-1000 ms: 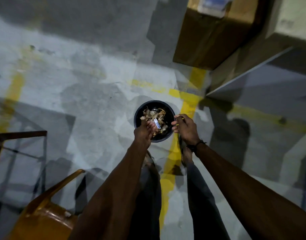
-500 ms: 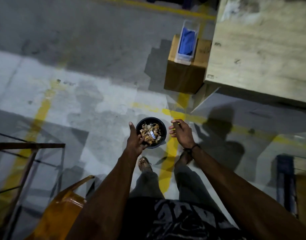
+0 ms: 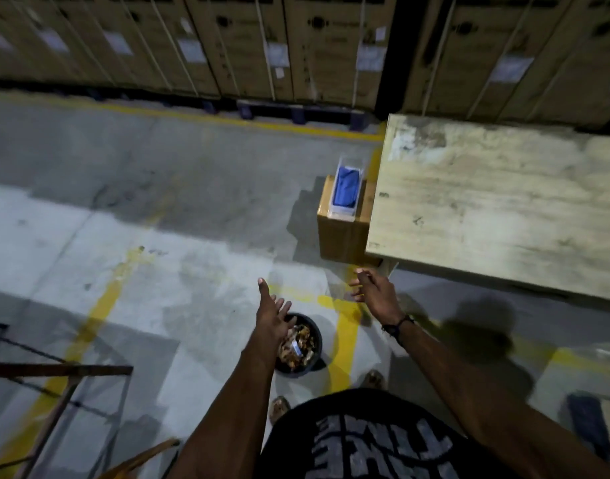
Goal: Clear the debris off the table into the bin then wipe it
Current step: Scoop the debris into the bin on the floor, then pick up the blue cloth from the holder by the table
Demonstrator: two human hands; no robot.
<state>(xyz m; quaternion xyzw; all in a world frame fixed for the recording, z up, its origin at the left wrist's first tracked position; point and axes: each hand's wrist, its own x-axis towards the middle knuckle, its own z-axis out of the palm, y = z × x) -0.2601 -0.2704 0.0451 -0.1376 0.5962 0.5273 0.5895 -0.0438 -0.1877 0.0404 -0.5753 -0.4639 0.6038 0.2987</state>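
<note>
A small black bin (image 3: pixel 315 344) stands on the concrete floor by my feet, filled with brownish debris and a small white-blue scrap. My left hand (image 3: pixel 272 312) hovers above its left rim with fingers straight and empty. My right hand (image 3: pixel 372 288) is raised to the right of the bin, fingers loosely spread, holding nothing. The pale wooden table (image 3: pixel 497 205) fills the upper right; its visible top is stained. A blue cloth (image 3: pixel 346 186) lies in a clear container on a cardboard box (image 3: pixel 341 236) beside the table's left edge.
A row of strapped cardboard cartons (image 3: pixel 248 46) lines the back on pallets. Yellow floor lines (image 3: pixel 345 340) cross the concrete. A metal frame (image 3: pixel 54 371) and an orange chair edge (image 3: pixel 141 458) are at the lower left. A dark object (image 3: pixel 587 423) sits at the lower right.
My view has lifted from the bin toward the table and cartons. Both hands have come up and away from the bin's rim, opening as they rose.
</note>
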